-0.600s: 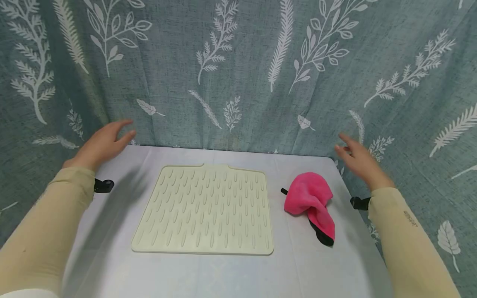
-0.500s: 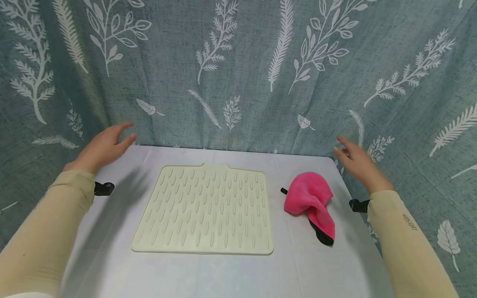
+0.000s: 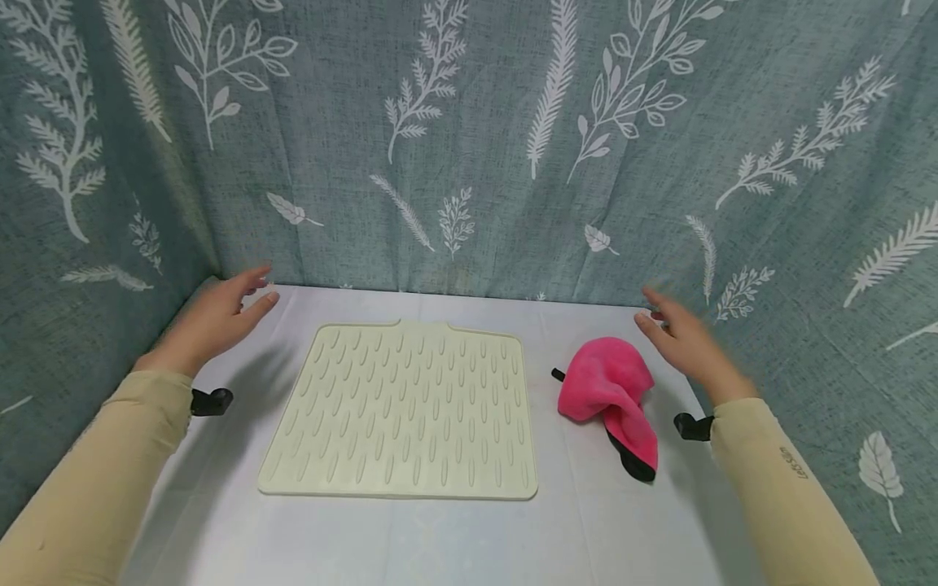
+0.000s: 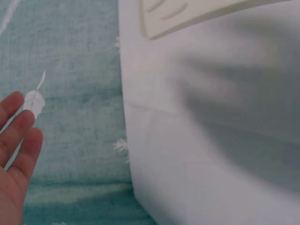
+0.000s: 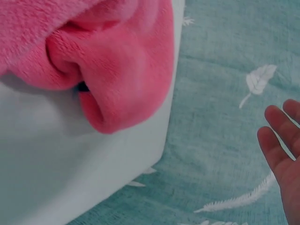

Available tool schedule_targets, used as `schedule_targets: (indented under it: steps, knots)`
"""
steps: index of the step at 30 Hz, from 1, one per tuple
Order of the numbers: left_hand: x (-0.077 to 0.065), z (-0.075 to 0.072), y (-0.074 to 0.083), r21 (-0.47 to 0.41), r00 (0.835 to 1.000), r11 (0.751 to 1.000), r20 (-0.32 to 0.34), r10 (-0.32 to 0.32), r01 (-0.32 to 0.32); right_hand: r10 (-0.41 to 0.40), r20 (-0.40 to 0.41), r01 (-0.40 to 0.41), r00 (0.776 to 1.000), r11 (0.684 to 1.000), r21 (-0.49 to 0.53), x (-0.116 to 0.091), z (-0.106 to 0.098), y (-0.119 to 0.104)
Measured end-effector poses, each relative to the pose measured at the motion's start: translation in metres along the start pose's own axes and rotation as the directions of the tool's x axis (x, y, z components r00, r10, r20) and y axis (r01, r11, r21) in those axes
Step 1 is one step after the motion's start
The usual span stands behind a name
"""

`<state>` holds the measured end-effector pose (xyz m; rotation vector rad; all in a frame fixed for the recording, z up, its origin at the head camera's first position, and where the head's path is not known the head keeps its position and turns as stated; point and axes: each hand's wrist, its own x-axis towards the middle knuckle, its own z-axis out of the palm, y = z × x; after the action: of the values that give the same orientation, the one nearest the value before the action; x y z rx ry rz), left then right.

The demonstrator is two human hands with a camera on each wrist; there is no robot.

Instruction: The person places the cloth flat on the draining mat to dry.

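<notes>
In the head view my left hand [image 3: 208,323] hovers over the table's back left corner, fingers loosely spread and holding nothing. The left wrist view shows its relaxed fingers [image 4: 29,147] beside the table edge. My right hand [image 3: 687,346] is in the air at the right edge, empty, just right of a crumpled pink plush cloth [image 3: 604,378] with black trim and a small black tab. In the right wrist view, this hand's fingers [image 5: 274,145] stay apart from the cloth's folds. Between the hands lies a cream mat [image 3: 399,411] with rows of raised ridges, flat on the table.
A white cloth covers the table [image 3: 454,541]. Behind it and along both sides hangs a green-grey curtain [image 3: 330,106] with white leaf prints. Each wrist carries a black camera mount [image 3: 212,402], and both sleeves are beige.
Both hands have come down and inward, the right one closer to the pink cloth. The mat and the cloth have stayed in place.
</notes>
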<state>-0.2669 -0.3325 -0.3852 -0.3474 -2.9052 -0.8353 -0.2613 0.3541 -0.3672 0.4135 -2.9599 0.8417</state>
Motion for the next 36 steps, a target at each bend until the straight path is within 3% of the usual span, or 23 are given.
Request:
schedule_targets:
  steps: [9, 16, 24, 31, 36]
  knots:
    - [-0.022, 0.023, 0.001, -0.024, 1.000, 0.999, -0.009, -0.024, 0.024, 0.023, 0.046, -0.023, 0.999, 1.000, 0.003, -0.005, 0.020, 0.001]
    - [-0.041, 0.040, 0.007, -0.080, 0.996, 0.994, 0.059, -0.074, 0.078, 0.016, 0.077, -0.018, 0.997, 1.000, 0.013, -0.007, 0.039, 0.006]
    - [-0.059, 0.058, 0.006, -0.094, 0.990, 0.989, 0.087, -0.109, 0.117, 0.008, 0.106, -0.011, 0.994, 1.000, 0.023, -0.011, 0.054, 0.005]
    - [-0.073, 0.071, 0.005, -0.087, 0.972, 0.972, 0.112, -0.208, 0.218, -0.012, 0.124, 0.009, 0.992, 1.000, 0.029, -0.015, 0.068, 0.007]
    - [-0.082, 0.078, 0.008, -0.075, 0.961, 0.964, 0.126, -0.246, 0.256, -0.001, 0.135, -0.002, 0.991, 1.000, 0.020, -0.015, 0.075, 0.009]
